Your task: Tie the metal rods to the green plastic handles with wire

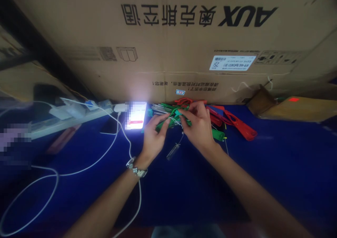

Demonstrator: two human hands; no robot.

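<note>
My left hand (154, 136), with a watch (137, 167) on its wrist, has thumb and forefinger closed on thin white strands (173, 120). Beside it, my right hand (199, 127) pinches a small teal-green piece (178, 113) by its edge. Below the fingers a slim clear tube with a metallic look (173, 152) dangles from a thin strand. Under and behind both hands lies a pile of green plastic pieces (218, 135), silvery rods (161, 108) and red plastic pieces (243, 127). Much of the pile is hidden by my hands.
A lit phone (138, 115) stands left of my left hand. White cables (86, 171) loop over the blue table (163, 196) from a power strip (71, 117). A large cardboard box (171, 62) walls off the back. A yellowish packet (297, 108) lies at the right.
</note>
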